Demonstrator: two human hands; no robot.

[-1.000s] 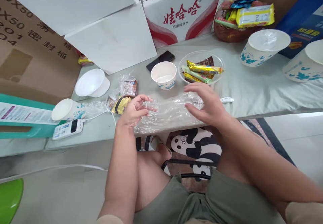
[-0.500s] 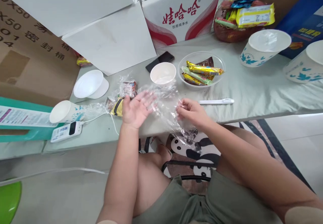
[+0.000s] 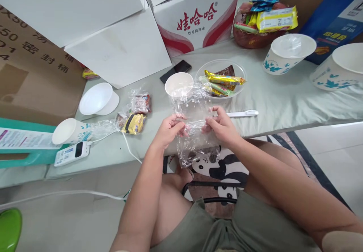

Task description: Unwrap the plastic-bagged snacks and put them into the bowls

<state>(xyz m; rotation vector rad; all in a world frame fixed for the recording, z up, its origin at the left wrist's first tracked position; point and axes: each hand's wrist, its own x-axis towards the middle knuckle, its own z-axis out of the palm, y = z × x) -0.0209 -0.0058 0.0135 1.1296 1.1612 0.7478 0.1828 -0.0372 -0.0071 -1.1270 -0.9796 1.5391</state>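
Clear, crinkly plastic wrap (image 3: 194,110) is stretched between the two hands, over the near edge of the bench (image 3: 286,112), which has a pale green cloth on it. Its top part lies over the front of a round white paper bowl (image 3: 179,81), and its bottom part hangs down past the edge. Behind the bowl, a white and red cardboard box (image 3: 210,40) says 娃哈哈 in big red writing, with a small ® and 饮用纯净水 under it. The big brown cardboard box (image 3: 42,85) on the left has black writing, and 密封桶 can be read. The tall blue box (image 3: 326,32) on the right has yellow letters too blurry to read. Both arms reach forward. The left hand (image 3: 170,130) pinches the wrap, thumb on top and fingers bent. The right hand (image 3: 222,126) pinches it too, near a thin white plastic stick (image 3: 246,114).
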